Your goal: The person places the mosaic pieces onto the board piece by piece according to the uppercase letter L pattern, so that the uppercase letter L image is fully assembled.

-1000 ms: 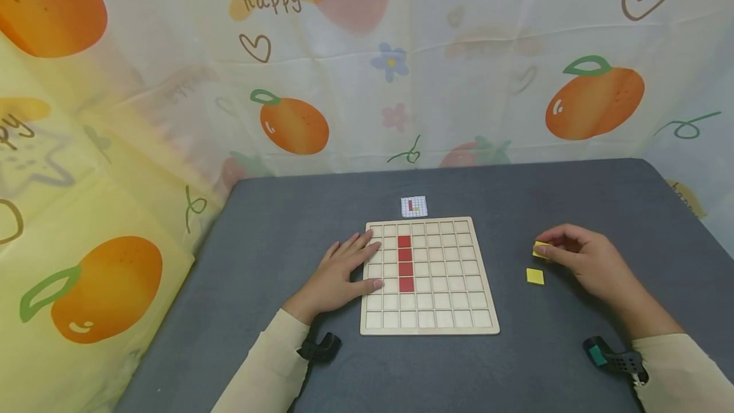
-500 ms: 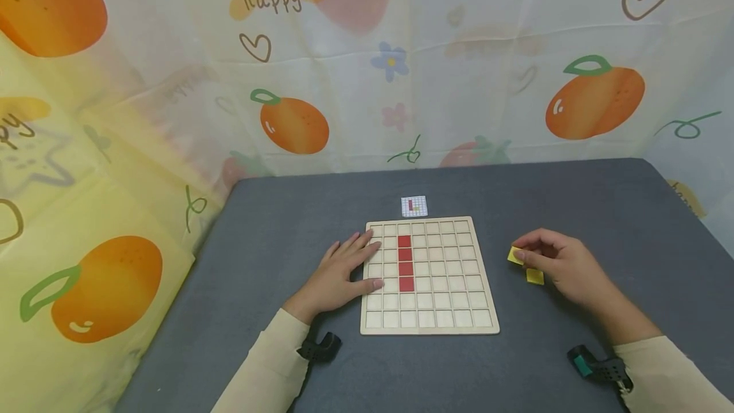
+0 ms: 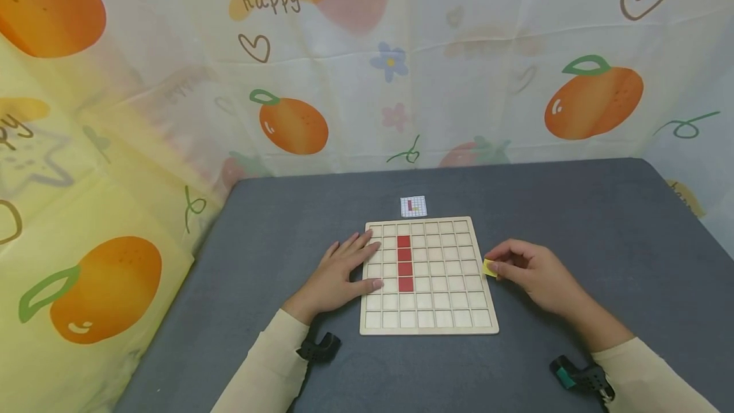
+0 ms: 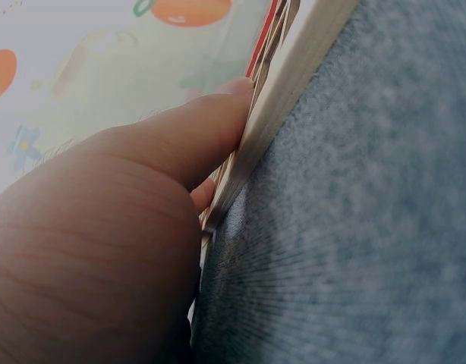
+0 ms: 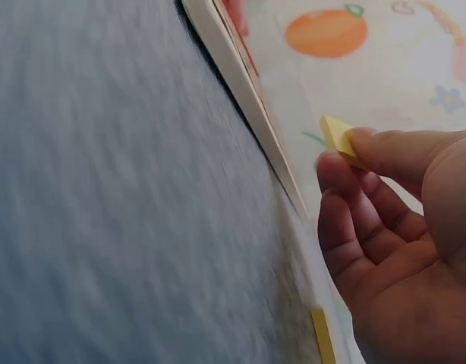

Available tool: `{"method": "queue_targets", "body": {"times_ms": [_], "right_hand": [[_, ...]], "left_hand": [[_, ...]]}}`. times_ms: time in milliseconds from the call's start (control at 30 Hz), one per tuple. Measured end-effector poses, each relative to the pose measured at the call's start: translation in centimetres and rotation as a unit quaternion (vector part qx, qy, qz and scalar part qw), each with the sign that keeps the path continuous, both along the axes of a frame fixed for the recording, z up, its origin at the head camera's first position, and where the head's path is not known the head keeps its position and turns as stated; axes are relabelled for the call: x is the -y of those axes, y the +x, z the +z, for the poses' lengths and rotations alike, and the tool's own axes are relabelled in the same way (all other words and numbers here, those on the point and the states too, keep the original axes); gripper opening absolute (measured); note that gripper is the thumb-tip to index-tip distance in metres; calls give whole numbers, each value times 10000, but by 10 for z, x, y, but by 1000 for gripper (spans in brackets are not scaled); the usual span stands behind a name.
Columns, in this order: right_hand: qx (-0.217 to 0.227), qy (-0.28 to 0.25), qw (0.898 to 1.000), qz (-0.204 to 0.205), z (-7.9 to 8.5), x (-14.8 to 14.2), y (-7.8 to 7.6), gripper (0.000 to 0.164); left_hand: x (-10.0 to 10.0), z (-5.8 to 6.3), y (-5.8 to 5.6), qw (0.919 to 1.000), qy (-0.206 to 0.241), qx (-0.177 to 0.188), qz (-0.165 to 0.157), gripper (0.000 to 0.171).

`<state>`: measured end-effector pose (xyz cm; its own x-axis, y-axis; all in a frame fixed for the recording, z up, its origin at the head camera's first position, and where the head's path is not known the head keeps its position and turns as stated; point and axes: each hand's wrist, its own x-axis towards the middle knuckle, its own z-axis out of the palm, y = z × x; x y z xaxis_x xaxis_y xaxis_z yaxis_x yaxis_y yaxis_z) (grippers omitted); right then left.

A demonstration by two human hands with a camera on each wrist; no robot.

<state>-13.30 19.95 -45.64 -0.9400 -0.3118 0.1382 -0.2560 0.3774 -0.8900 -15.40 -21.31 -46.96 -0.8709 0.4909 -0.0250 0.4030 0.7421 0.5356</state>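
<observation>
Between thumb and fingertips my right hand (image 3: 536, 279) pinches a yellow square tile (image 3: 490, 268), held at the right edge of a wooden grid board (image 3: 430, 331). In the right wrist view the pinched tile (image 5: 339, 139) is tilted and raised off the table. My left hand (image 3: 338, 278) lies spread on the board's left side, its thumb (image 4: 210, 125) and fingertips resting on the rim and outer squares. Several red tiles (image 3: 404, 253) form a column in the board's third column. A second yellow tile (image 5: 322, 335) lies on the table, hidden by the right hand in the head view.
A small printed grid card (image 3: 413, 206) with red and yellow marks lies just beyond the board's far edge. The dark grey table (image 3: 298, 209) ends at a fruit-printed cloth (image 3: 344, 81) behind and to the left. Black straps (image 3: 318, 347) circle both wrists.
My right hand has carried the pinched yellow tile leftward to the board's right edge, passing over the other yellow tile. The left hand has stayed in place on the board.
</observation>
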Motion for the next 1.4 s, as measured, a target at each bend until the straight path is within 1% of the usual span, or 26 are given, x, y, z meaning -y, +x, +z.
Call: {"method": "queue_targets", "body": {"times_ms": [100, 300, 533, 700, 933, 1133, 1267, 1400], "right_hand": [[104, -30, 9999, 81, 1, 8, 1, 10], [90, -106, 9996, 236, -4, 25, 2, 9], [-235, -71, 9989, 399, -6, 45, 3, 12], [-297, 48, 9983, 506, -8, 63, 2, 13], [-565, -20, 9966, 597, -11, 86, 1, 12], [-443, 244, 9970, 592, -11, 98, 0, 12], [-313, 395, 9970, 582, -10, 101, 2, 13], [-272, 500, 9970, 521, -8, 103, 3, 13]], "left_hand": [[0, 1, 0, 10000, -29, 10, 2, 84], [1, 2, 1, 10000, -64, -12, -1, 84], [0, 3, 1, 10000, -43, 16, 1, 84], [0, 3, 1, 10000, -24, 8, 2, 84], [-1, 3, 1, 10000, 7, 14, 20, 85], [-2, 2, 1, 10000, -8, 7, 66, 85], [-2, 2, 1, 10000, 18, -6, 43, 85], [-2, 2, 0, 10000, 28, 25, 47, 86]]}}
